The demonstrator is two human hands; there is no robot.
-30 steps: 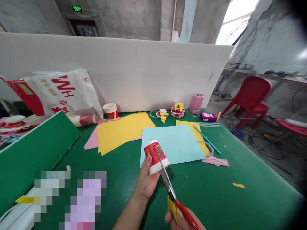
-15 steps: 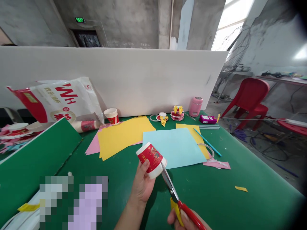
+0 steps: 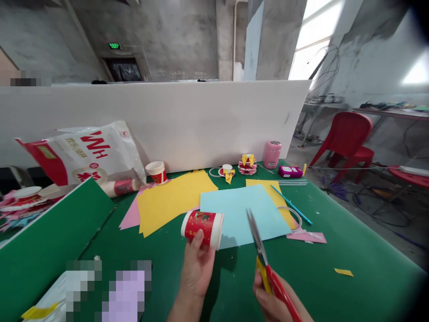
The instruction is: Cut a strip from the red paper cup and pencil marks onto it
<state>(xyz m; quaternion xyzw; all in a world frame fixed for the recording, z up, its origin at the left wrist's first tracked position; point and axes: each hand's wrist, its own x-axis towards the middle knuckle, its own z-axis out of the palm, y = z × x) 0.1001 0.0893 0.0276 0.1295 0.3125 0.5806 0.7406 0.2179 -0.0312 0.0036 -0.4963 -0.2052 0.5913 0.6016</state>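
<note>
My left hand (image 3: 198, 264) is closed around a red and white paper cup (image 3: 201, 227), which lies sideways in the air above the table. My right hand (image 3: 273, 295) grips a pair of scissors (image 3: 259, 243) with red and yellow handles. Their blades point up and away, nearly together, and stand apart from the cup on its right. Behind both hands a light blue paper sheet (image 3: 234, 205) lies on the green table (image 3: 241, 290). Yellow sheets (image 3: 177, 197) lie to its left, partly over pink paper (image 3: 129, 214).
Along the white partition (image 3: 201, 120) stand another paper cup (image 3: 156, 172), two small paper crafts and a pink bottle (image 3: 272, 154). A blue pencil (image 3: 291, 205) and a tape roll (image 3: 295, 219) lie right. A green board (image 3: 60, 219) and plastic bag (image 3: 90, 152) are left.
The scissors have moved right, away from the cup they were touching. My left hand has turned the cup from tilted to sideways and shifted it slightly left. The camera view has tilted up a little.
</note>
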